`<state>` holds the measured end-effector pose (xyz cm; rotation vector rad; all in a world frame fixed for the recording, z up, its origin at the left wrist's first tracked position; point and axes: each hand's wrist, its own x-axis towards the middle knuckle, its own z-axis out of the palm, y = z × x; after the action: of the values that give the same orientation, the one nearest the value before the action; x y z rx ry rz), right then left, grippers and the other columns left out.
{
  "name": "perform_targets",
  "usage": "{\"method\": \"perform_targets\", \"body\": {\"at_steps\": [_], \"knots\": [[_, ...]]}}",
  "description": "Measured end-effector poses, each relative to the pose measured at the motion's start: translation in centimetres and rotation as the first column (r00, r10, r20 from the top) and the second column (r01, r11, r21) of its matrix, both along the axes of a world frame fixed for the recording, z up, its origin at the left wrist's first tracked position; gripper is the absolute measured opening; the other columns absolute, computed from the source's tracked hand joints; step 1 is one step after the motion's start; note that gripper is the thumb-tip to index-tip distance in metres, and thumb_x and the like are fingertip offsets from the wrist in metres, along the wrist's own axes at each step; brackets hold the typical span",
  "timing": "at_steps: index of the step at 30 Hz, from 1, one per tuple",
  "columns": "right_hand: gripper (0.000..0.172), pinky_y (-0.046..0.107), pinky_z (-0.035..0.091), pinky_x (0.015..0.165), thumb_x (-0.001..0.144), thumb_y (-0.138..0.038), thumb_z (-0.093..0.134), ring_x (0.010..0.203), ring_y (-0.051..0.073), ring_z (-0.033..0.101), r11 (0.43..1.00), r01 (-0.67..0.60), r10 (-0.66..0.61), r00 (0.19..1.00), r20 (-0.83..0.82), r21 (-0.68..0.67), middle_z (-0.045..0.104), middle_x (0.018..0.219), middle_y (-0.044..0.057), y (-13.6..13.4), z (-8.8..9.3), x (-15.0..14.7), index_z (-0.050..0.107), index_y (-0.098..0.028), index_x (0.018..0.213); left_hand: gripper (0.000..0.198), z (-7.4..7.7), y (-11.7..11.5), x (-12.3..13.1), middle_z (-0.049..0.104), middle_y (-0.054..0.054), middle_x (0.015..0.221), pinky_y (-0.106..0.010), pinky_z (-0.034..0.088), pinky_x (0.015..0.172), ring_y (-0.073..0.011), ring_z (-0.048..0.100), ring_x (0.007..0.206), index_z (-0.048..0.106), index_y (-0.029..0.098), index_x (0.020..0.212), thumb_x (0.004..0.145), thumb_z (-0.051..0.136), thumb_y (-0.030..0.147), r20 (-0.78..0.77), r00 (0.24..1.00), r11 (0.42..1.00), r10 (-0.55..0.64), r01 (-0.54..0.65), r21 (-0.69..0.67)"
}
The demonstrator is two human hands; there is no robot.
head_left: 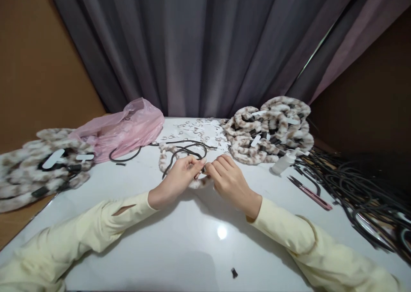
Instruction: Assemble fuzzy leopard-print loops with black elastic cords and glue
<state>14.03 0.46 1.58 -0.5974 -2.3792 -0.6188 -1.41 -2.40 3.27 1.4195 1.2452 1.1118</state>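
Observation:
Near the middle of the white table, my left hand [181, 174] is closed, thumb against fingers, on a small black piece at the end of a furry strap [199, 183]. My right hand [227, 178] meets it from the right, its fingers curled around the same spot and partly hiding it. The white and brown strap loops behind and below the hands. Black cord [189, 144] lies in loops just beyond my left hand.
Furry straps pile up at the left [22, 168] and back right [285, 120]. Also around are a pink plastic bag [128, 127], small metal rings [199, 131], a clear bottle [284, 162], pink-handled snips [311, 192], many black cords [349, 185] and a black scrap [234, 273].

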Motion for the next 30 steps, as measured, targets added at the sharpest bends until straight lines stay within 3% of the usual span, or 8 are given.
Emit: {"method": "perform_targets", "body": {"at_steps": [7, 11, 13, 15, 17, 19, 23, 30], "knots": [[0.024, 0.038, 0.036, 0.082, 0.090, -0.013, 0.039, 0.100, 0.025, 0.047, 0.999, 0.043, -0.043, 0.994, -0.101, -0.001, 0.061, 0.104, 0.014, -0.4, -0.9, 0.1, 0.056, -0.012, 0.107, 0.033, -0.9, 1.7, -0.7, 0.044, 0.003, 0.055, -0.019, 0.032, 0.047, -0.0059, 0.040, 0.049, 0.046, 0.014, 0.059, 0.072, 0.065, 0.037, 0.400, 0.914, 0.937, 0.063, 0.084, -0.340], [0.021, 0.033, 0.040, 0.072, 0.089, -0.015, 0.039, 0.085, 0.021, 0.052, 0.934, -0.007, -0.080, 0.971, -0.227, -0.358, 0.063, 0.098, 0.013, -2.0, -1.2, -0.7, 0.057, -0.012, 0.101, 0.035, -0.9, 1.8, -0.8, 0.042, 0.004, 0.055, -0.018, 0.033, 0.047, -0.0056, 0.041, 0.049, 0.046, 0.014, 0.059, 0.068, 0.069, 0.039, 0.458, 0.883, 0.934, 0.102, 0.074, -0.350], [0.019, 0.030, 0.041, 0.064, 0.088, -0.021, 0.043, 0.074, 0.018, 0.053, 0.730, -0.065, -0.174, 0.945, -0.277, -0.681, 0.063, 0.087, 0.009, -2.4, -0.9, -1.3, 0.056, -0.013, 0.099, 0.037, -0.8, 1.6, -0.7, 0.041, 0.005, 0.054, -0.019, 0.032, 0.045, -0.0059, 0.039, 0.048, 0.045, 0.015, 0.059, 0.069, 0.067, 0.043, 0.433, 0.896, 0.940, 0.099, 0.059, -0.336], [0.018, 0.025, 0.039, 0.055, 0.086, -0.027, 0.047, 0.061, 0.014, 0.050, 0.375, -0.203, -0.248, 0.918, -0.309, -0.904, 0.060, 0.073, 0.004, -2.4, -0.3, -1.7, 0.055, -0.013, 0.094, 0.040, -0.8, 1.4, -0.6, 0.039, 0.005, 0.053, -0.020, 0.030, 0.045, -0.0063, 0.037, 0.046, 0.043, 0.015, 0.057, 0.072, 0.062, 0.047, 0.358, 0.930, 0.957, 0.081, 0.027, -0.288], [0.021, 0.022, 0.034, 0.049, 0.085, -0.032, 0.048, 0.050, 0.009, 0.042, 0.060, -0.326, -0.328, 0.886, -0.327, -0.943, 0.054, 0.063, 0.000, -2.2, 0.3, -1.8, 0.053, -0.013, 0.081, 0.042, -1.0, 1.3, -0.5, 0.040, 0.005, 0.053, -0.022, 0.030, 0.047, -0.0074, 0.037, 0.047, 0.042, 0.016, 0.056, 0.077, 0.055, 0.049, 0.214, 0.974, 0.987, 0.077, -0.044, -0.157], [0.027, 0.022, 0.030, 0.047, 0.084, -0.034, 0.048, 0.046, 0.007, 0.036, -0.056, -0.374, -0.363, 0.871, -0.331, -0.926, 0.046, 0.055, -0.003, -1.9, 0.8, -1.7, 0.049, -0.014, 0.067, 0.039, -1.4, 1.2, -0.5, 0.043, 0.004, 0.055, -0.023, 0.031, 0.051, -0.0088, 0.039, 0.050, 0.044, 0.016, 0.059, 0.080, 0.052, 0.048, 0.020, 0.991, 0.990, 0.130, -0.131, 0.052], [0.031, 0.022, 0.027, 0.050, 0.085, -0.026, 0.045, 0.047, 0.007, 0.032, 0.076, -0.299, -0.244, 0.919, -0.308, -0.951, 0.039, 0.050, -0.005, -1.7, 1.7, -1.1, 0.044, -0.016, 0.056, 0.026, -2.2, 1.0, -0.5, 0.050, 0.004, 0.061, -0.023, 0.032, 0.055, -0.0097, 0.042, 0.054, 0.047, 0.018, 0.068, 0.085, 0.049, 0.037, -0.266, 0.938, 0.932, 0.222, -0.125, 0.340], [0.029, 0.022, 0.023, 0.050, 0.079, -0.009, 0.042, 0.047, 0.008, 0.030, 0.359, -0.118, -0.104, 0.981, -0.166, -0.926, 0.036, 0.047, -0.005, -2.0, 2.0, -0.7, 0.037, -0.017, 0.051, 0.020, -2.6, 0.8, -0.5, 0.054, 0.001, 0.066, -0.024, 0.037, 0.060, -0.0129, 0.051, 0.062, 0.046, 0.018, 0.070, 0.088, 0.043, 0.025, -0.456, 0.873, 0.880, 0.171, 0.073, 0.469]]}}
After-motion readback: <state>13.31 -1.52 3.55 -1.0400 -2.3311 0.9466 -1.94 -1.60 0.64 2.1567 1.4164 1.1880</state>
